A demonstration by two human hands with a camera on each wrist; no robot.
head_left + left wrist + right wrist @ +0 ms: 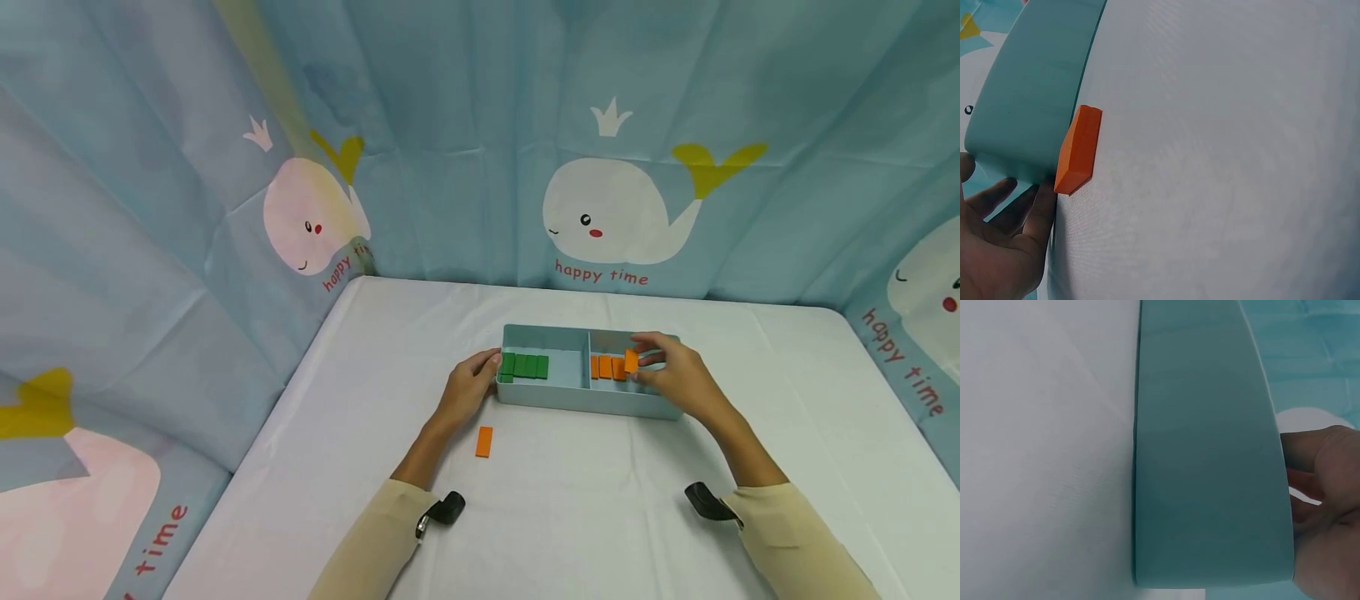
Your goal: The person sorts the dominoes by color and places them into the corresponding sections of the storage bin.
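A long blue-green box with a divider lies on the table. My left hand grips its left end, thumb at the rim and fingers against the outer wall. Green tiles stand in a row in the left compartment, by that hand. Over the right compartment my right hand pinches an orange tile between thumb and fingers, at the right end of a row of orange tiles. The box wall hides the right fingertips in the right wrist view.
One loose orange tile lies on the white tablecloth in front of the box's left end, near my left wrist. Whale-print curtains hang behind the table and along its sides.
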